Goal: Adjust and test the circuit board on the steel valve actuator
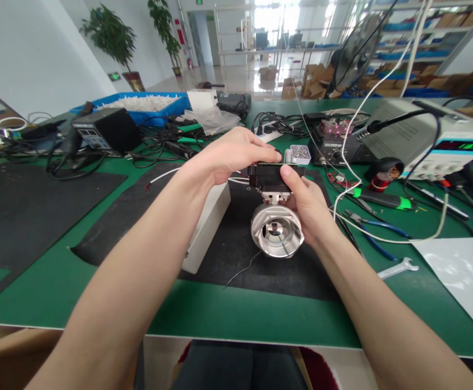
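Observation:
Both my hands hold one small device above the black mat [236,254]. The device has a silver metal cup-shaped housing [277,230] facing me and a black block [267,176] on top of it. My right hand [311,208] grips the housing and block from the right, thumb pressed on the block's front. My left hand [228,154] reaches over from the left, its fingertips pinching the block's top edge. White wires [163,176] trail from the device to the left. A small tray of silver screws [300,154] sits just behind it.
A white box [206,227] lies under my left wrist. At the right are a wrench [399,268], blue-handled pliers [376,225], a green-tipped tool [382,199], a power supply [435,138] and a white sheet [464,276]. A black controller [104,130], cables and a blue bin [143,105] stand behind.

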Demonstrator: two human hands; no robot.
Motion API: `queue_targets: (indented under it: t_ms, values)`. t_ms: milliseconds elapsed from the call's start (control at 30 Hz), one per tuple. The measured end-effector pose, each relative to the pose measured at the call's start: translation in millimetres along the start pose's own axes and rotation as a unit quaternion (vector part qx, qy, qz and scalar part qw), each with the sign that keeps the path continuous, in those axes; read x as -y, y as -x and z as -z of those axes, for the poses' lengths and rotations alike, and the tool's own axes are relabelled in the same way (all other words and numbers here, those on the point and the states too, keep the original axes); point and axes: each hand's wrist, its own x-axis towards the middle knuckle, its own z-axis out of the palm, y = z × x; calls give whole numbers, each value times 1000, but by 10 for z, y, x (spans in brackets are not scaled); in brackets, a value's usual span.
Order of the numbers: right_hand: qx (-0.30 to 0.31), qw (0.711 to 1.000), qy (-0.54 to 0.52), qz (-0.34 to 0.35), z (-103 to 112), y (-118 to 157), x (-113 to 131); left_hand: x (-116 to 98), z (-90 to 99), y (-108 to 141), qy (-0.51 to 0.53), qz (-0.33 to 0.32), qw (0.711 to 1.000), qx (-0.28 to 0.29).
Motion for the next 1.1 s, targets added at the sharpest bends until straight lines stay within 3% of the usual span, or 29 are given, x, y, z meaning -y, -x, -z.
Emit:
queue_targets:
  t_ms: [1100]
  values:
    - [5,1000,13,7,8,5,-11,102,-21,-5,-5,-35,999,-28]
